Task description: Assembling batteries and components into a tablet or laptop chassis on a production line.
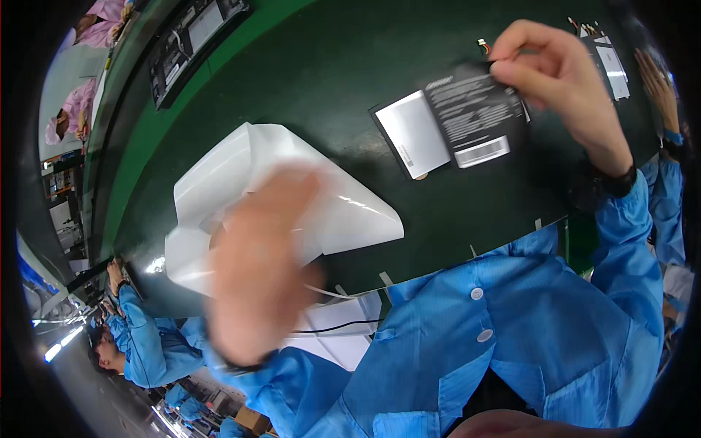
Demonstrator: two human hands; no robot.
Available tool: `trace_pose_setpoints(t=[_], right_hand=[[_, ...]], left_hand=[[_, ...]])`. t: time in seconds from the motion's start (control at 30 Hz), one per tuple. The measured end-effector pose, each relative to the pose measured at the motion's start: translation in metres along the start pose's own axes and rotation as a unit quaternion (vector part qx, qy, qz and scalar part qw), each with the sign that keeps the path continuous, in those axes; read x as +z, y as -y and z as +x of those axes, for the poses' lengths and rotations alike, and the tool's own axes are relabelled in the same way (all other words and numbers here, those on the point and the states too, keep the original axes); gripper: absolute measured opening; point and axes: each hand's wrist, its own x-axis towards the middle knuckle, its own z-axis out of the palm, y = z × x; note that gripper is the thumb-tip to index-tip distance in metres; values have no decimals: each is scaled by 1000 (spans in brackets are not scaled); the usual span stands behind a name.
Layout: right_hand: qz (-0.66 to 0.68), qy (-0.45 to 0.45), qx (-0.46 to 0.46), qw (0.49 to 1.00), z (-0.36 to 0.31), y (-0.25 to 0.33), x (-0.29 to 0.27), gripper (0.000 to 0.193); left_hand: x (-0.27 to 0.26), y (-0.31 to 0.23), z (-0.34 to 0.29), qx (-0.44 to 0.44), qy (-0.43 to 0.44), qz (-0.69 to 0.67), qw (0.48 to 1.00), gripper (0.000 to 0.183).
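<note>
My right hand pinches the upper right corner of a black battery label between thumb and forefinger. The label bears pale print and a white barcode patch. Beside its left edge, a flat silver battery cell with a dark border lies on the table; I cannot tell whether the two are joined. A small connector with coloured wires shows just left of my right fingertips. My left hand is smeared by motion over a glossy white sheet, so its fingers and anything in them cannot be made out.
The dark green table has an open device casing at its far left. More flat cells with wires lie at the right, near another person's hand. A co-worker in blue sits at the left. A black cable hangs below the table edge.
</note>
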Motion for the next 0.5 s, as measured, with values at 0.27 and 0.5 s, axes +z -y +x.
trace_pose_setpoints(t=[0.27,0.5], right_hand=[[32,53,91,994,24,10,41,11],[9,22,119,993,28,9,54,11]], left_hand=[[74,2,37,95,-39,38,994,51],[69,5,38,89,-11,35,995,53]])
